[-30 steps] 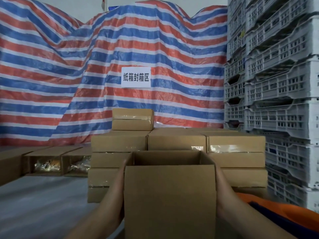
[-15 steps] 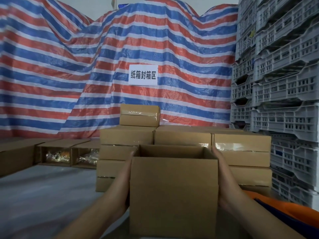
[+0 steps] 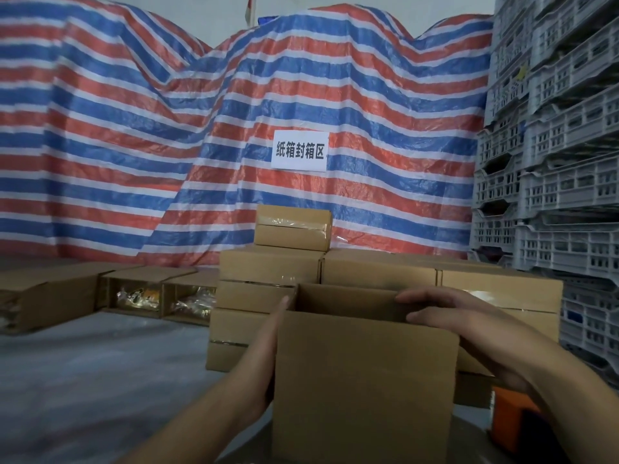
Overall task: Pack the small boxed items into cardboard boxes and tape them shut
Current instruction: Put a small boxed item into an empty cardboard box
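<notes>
Box point(image 3: 365, 380), open at the top, stands upright close in front of the person on the grey surface point(image 3: 83, 380). Left hand point(image 3: 268, 349) lies flat against its left wall, fingers straight and pointing up toward the rim, holding nothing else. Right hand point(image 3: 469, 326) reaches over the right side of the box top, its fingers point(image 3: 418, 299) stretched leftward across the opening along the far rim, thumb just below them; whether they grip the rim or only rest on it cannot be told. Behind stands a stack of taped boxes point(image 3: 291, 229). To the left lie open cartons point(image 3: 140, 289) with wrapped items inside. Grey crates point(image 3: 552, 162) tower at right, and a striped tarp point(image 3: 167, 128) carries a white sign point(image 3: 299, 150).
</notes>
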